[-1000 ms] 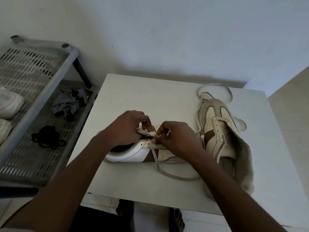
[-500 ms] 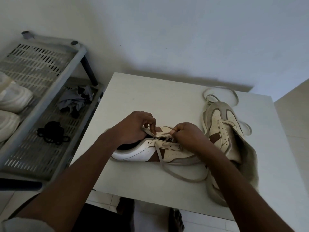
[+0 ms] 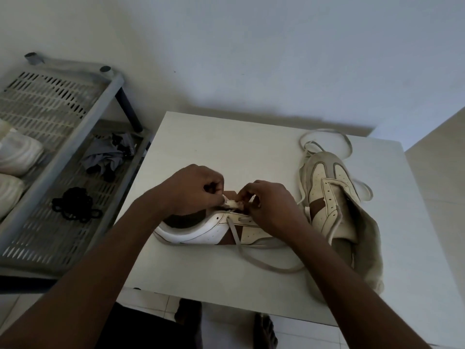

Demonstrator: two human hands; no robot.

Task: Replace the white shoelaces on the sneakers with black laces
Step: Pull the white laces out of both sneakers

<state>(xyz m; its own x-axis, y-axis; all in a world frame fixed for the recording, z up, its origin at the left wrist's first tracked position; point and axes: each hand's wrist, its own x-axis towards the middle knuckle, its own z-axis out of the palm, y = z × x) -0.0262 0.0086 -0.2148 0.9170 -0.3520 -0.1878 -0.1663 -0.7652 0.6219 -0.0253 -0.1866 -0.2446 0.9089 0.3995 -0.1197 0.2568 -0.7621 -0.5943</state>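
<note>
A white and brown sneaker lies on its side on the white table, heel to the left. My left hand pinches the top edge of its eyelet flap. My right hand pinches the white lace at the eyelets; a loose loop of that lace trails over the table in front of the shoe. A second sneaker lies to the right, toe away from me, its own white lace loose around the toe. A bundle of black laces sits on the rack's lower shelf.
A grey slatted shoe rack stands left of the table, holding white shoes and a crumpled grey cloth. A beige cloth bag lies under the right sneaker. The wall runs close behind the table. My feet show below the table's front edge.
My right hand has shifted a little left along the eyelets, closer to my left hand. The camera view has drifted slightly; the sneakers stay where they were.
</note>
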